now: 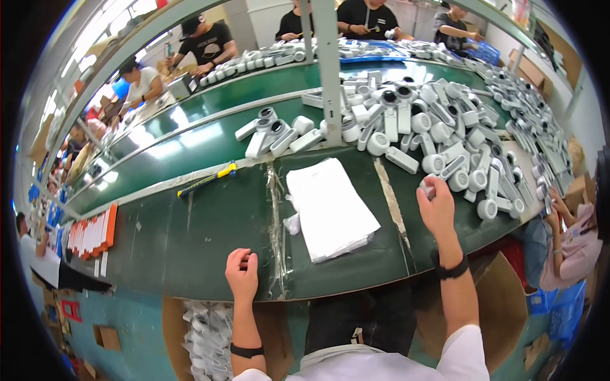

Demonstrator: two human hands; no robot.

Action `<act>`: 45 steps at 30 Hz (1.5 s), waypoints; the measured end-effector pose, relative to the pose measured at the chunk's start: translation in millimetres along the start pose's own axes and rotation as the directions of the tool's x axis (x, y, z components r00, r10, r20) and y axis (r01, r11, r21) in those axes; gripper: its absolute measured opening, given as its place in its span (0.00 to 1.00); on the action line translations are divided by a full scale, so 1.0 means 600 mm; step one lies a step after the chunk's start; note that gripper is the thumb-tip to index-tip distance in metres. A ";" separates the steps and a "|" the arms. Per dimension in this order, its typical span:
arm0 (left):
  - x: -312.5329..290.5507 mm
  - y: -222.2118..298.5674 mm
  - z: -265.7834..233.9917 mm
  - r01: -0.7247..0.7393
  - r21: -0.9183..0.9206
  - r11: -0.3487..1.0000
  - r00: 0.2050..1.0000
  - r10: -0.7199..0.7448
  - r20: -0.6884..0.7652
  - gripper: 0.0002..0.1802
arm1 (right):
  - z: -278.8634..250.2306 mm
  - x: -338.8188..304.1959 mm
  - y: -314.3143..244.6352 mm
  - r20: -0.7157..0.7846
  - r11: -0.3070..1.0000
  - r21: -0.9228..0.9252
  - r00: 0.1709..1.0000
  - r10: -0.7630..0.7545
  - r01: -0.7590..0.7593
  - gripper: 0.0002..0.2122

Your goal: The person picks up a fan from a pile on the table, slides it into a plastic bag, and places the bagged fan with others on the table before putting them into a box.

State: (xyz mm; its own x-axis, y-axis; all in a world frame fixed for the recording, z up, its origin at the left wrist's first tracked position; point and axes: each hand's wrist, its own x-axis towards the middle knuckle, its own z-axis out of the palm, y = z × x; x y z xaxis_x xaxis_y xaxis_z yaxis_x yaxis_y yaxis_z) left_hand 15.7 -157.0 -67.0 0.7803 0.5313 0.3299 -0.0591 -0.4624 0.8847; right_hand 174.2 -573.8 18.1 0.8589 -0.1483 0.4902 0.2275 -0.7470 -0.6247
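My right hand (437, 204) is at the near edge of a heap of white handheld devices with round heads, which look like small fans (401, 160). Its fingers are bent inward, and a pale bit shows between them; I cannot make out what it is. Over the table's front edge, my left hand (242, 274) has loosely curled fingers with a gap to the thumb and nothing visible in it. Between the hands lies a stack of thin white sheets or bags (333, 213), with a crumpled white scrap (292, 223) against its left side.
A yellow-and-black hand tool (208, 180) lies at the left. Orange-and-white boxes (94, 232) stand farther left. A metal post (330, 70) rises beyond the stack. Below the table is a carton of wrapped white pieces (206, 336). Other people sit across and at right.
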 end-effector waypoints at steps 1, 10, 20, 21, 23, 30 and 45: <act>0.002 0.000 0.004 -0.012 -0.013 1.000 1.000 0.012 0.021 0.07 | 0.000 0.022 0.034 -0.046 0.988 -0.124 0.994 -0.103 0.097 0.11; 0.004 -0.018 -0.010 0.021 0.020 1.000 0.999 -0.020 -0.031 0.06 | -0.036 0.126 0.125 0.355 0.615 -0.704 0.926 -0.128 0.355 0.13; -0.001 0.143 0.051 -0.226 0.135 0.965 0.959 0.196 0.203 0.12 | -0.096 0.054 0.026 0.187 0.751 -0.464 0.881 -0.435 0.469 0.10; -0.005 0.181 0.070 -0.366 0.101 0.925 0.905 0.328 0.270 0.13 | -0.098 0.037 0.000 0.189 0.755 -0.458 0.882 -0.432 0.469 0.10; -0.005 0.224 0.117 -0.496 0.088 0.864 0.797 0.412 0.442 0.11 | -0.102 0.004 -0.047 0.248 0.982 -0.168 0.968 -0.040 0.083 0.10; 0.005 0.199 0.209 -0.627 0.323 0.709 0.715 0.359 0.600 0.10 | -0.034 -0.130 -0.053 0.522 0.491 0.691 0.836 0.169 -0.530 0.11; 0.015 0.226 0.199 -0.052 -0.025 0.998 0.836 0.057 0.546 0.12 | 0.019 -0.189 -0.115 0.551 0.329 0.713 0.785 0.283 -0.619 0.19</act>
State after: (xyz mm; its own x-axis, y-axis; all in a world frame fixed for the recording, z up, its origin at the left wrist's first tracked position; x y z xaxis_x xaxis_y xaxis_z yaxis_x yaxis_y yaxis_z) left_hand 89.0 -299.5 16.9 0.9887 0.0305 0.1466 -0.1151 -0.4715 0.8743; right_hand 66.6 -498.0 -1.2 0.9914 0.0291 -0.1275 -0.1302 0.3081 -0.9424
